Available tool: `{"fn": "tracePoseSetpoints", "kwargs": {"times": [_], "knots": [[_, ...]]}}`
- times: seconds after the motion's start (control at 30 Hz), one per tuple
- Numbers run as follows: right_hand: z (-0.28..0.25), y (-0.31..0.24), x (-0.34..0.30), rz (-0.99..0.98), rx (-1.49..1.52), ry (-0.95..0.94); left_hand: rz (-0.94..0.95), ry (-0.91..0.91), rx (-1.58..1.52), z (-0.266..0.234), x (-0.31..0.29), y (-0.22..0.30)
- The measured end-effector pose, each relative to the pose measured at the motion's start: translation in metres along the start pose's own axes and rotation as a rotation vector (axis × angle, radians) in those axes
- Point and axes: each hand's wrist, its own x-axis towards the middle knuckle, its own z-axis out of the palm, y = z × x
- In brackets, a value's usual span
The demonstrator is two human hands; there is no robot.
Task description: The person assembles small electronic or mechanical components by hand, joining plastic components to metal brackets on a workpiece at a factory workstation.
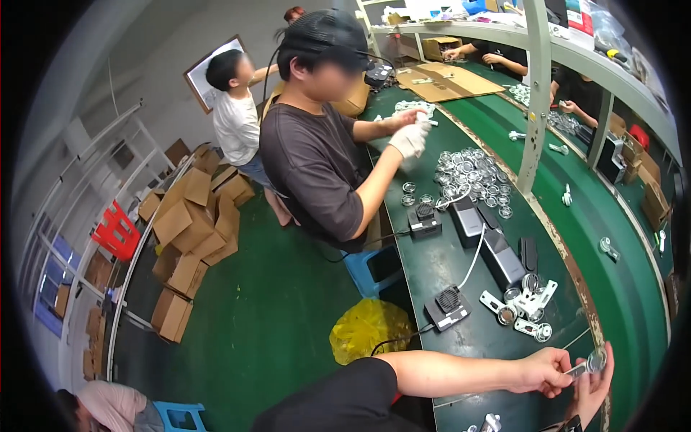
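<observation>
At the right edge of the workbench, both my hands meet around a small part with a clear round head and a flat pale handle [596, 361]. My left hand [540, 371] is closed, its thumb and fingers pinching the handle end. Behind and below the round head is my right hand [594, 389], its fingers and thumb around the part; a dark band circles that wrist. Similar white parts with round ends [529, 301] lie in a loose cluster beyond my left hand. Another such part [491, 423] shows at the bottom edge.
Black boxes with round grilles [448, 305], dark rectangular devices [502, 255] and a pile of clear rings [471, 175] occupy the bench. A green conveyor belt [586, 227] carries scattered parts. A gloved co-worker [317, 144] works farther along. A yellow bag [371, 331] and blue stool [371, 270] stand beside the bench.
</observation>
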Motion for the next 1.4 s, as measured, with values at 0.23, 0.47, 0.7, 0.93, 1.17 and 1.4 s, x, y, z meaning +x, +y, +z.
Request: {"fn": "tracePoseSetpoints", "kwargs": {"times": [0.23, 0.47, 0.7, 0.93, 1.17, 1.4], "knots": [[-0.008, 0.025, -0.013, -0.316, -0.173, 0.184, 0.401, 0.104, 0.591, 0.007, 0.001, -0.021], [-0.164, 0.036, 0.083, 0.033, -1.421, 0.551, 0.434, -0.086, 1.457, 0.040, -0.038, 0.043], [-0.233, 0.064, 0.092, -0.103, -1.384, 0.505, 0.351, -0.828, 1.805, 0.063, -0.114, -0.039], [-0.125, 0.008, -0.101, -0.623, -0.966, 0.325, 0.417, -0.997, 1.964, 0.066, -0.090, -0.078], [-0.017, 0.046, -0.265, -0.125, -1.144, 0.271, 0.744, -1.134, 1.801, 0.039, -0.055, -0.035], [0.035, 0.069, -0.245, -0.184, -1.203, 0.372, 0.806, -1.272, 1.745, 0.037, 0.001, -0.013]]}}
